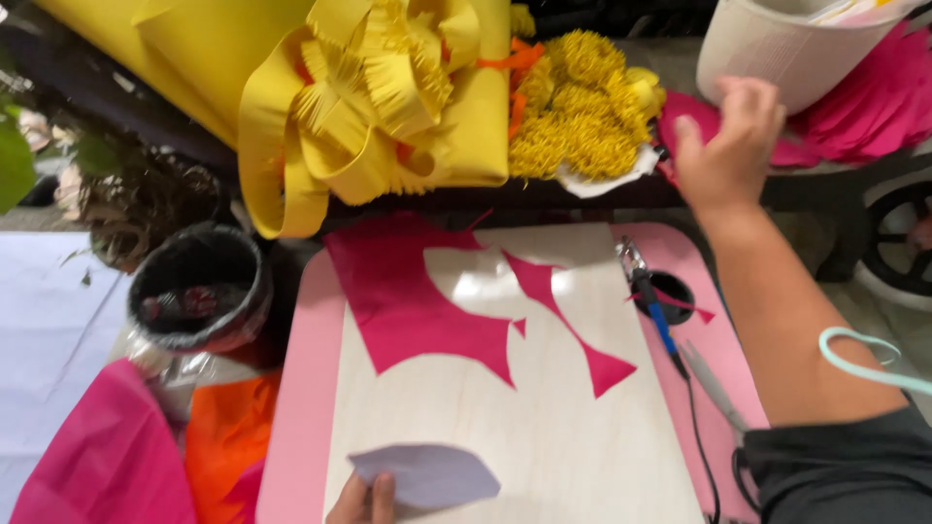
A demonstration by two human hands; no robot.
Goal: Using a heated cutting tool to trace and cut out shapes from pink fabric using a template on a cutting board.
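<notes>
My left hand [364, 502] shows at the bottom edge and pinches a pale lilac petal-shaped paper piece [427, 475] lying on the light wooden tray top [544, 437]. My right hand [728, 146] reaches far up and right, fingers bent, over pink sheets [699, 121] below a white ribbed bucket [777, 49]; what it grips, if anything, is hidden. Magenta foam offcuts [408, 296] lie across the middle of the tray.
The tray has a pink rim [301, 388] holding a blue-handled glue gun [650, 306] and scissors [714, 388]. Yellow foam rolls and strips [369, 87] and yellow pompom flowers [582, 116] sit behind. A black lined pot [199, 286] and pink and orange sheets [155, 456] lie left.
</notes>
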